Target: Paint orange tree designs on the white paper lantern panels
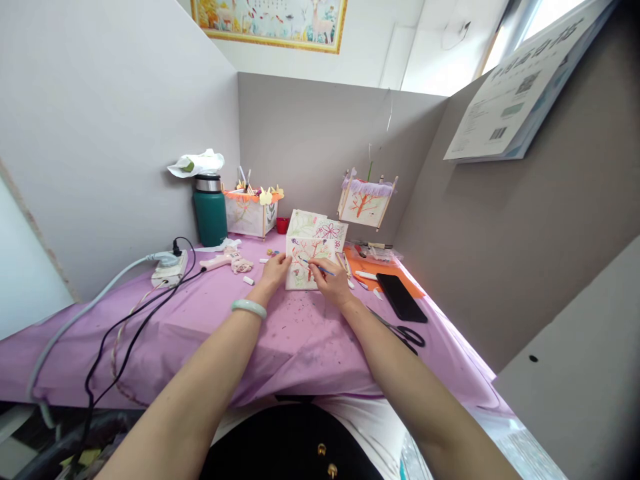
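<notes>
My left hand [277,272] grips the left edge of a white panel [300,280] drawn with a red-orange branching tree, purple blossoms and some green. In my right hand [334,283] is a thin blue pen [325,271]; its dark tip points left over the drawing, and whether it touches cannot be made out. Behind this panel lean more drawn panels, one with a pink flower [331,231]. Colored pencils [345,265] lie just right of my right hand. Small white caps [249,281] rest left of my left hand.
Scissors [407,333] and a black phone [401,297] lie to the right, by an orange sheet [413,287]. A green bottle [211,217], a decorated box [245,217] and a red cup [283,225] stand behind. A lantern [367,202] hangs. Cables run from a power strip [169,270].
</notes>
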`<state>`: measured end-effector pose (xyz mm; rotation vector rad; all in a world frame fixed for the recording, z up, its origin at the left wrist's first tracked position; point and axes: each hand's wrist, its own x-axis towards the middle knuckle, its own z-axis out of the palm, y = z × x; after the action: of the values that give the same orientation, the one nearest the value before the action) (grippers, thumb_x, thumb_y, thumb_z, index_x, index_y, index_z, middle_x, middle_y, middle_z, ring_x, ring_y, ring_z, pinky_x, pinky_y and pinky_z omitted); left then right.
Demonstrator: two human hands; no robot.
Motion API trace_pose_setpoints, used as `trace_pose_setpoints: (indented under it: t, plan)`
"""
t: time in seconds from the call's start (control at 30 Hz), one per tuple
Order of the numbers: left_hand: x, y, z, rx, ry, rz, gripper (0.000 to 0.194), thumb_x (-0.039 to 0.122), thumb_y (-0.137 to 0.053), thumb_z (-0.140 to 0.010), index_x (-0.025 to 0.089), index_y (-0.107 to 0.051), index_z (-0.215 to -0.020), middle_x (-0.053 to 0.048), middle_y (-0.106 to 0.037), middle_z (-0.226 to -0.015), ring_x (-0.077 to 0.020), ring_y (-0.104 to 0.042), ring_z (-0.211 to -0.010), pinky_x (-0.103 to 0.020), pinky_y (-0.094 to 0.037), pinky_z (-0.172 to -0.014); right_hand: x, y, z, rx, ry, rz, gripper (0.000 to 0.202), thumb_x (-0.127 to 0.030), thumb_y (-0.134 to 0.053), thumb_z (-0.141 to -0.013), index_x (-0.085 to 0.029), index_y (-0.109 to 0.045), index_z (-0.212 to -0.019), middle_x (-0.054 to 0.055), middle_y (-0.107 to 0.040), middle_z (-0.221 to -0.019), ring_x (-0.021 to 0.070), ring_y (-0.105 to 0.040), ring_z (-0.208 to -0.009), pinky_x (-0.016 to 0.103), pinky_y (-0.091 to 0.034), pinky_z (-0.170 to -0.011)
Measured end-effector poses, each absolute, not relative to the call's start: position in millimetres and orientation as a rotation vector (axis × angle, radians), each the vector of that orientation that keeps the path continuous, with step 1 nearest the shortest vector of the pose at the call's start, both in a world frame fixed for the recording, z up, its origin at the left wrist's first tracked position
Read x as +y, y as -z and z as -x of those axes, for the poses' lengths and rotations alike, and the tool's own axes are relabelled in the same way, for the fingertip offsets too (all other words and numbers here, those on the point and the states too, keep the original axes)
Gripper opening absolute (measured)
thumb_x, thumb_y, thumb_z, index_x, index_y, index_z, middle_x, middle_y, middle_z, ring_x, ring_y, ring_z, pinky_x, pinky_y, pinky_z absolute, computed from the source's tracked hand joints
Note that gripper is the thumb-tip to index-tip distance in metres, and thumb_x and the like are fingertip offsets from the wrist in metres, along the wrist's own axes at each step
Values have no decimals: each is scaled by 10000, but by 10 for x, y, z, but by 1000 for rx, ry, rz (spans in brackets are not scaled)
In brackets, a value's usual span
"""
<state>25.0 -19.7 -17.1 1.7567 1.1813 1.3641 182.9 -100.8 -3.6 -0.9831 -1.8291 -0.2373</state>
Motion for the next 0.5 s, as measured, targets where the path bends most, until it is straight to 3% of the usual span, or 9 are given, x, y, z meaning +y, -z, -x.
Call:
trace_pose_setpoints:
  t: [0.5]
  plan:
    - [-230, 143, -244, 1188, -1343, -1761, 215, 323, -473, -707, 150, -594, -669, -23, -597, -627, -156, -509, -649, -241, -389, -571, -1030, 19, -1820, -1834, 236, 981, 217, -262, -431, -859, -212, -619, -954, 35, -655, -881, 137, -603, -805, 254, -460, -744]
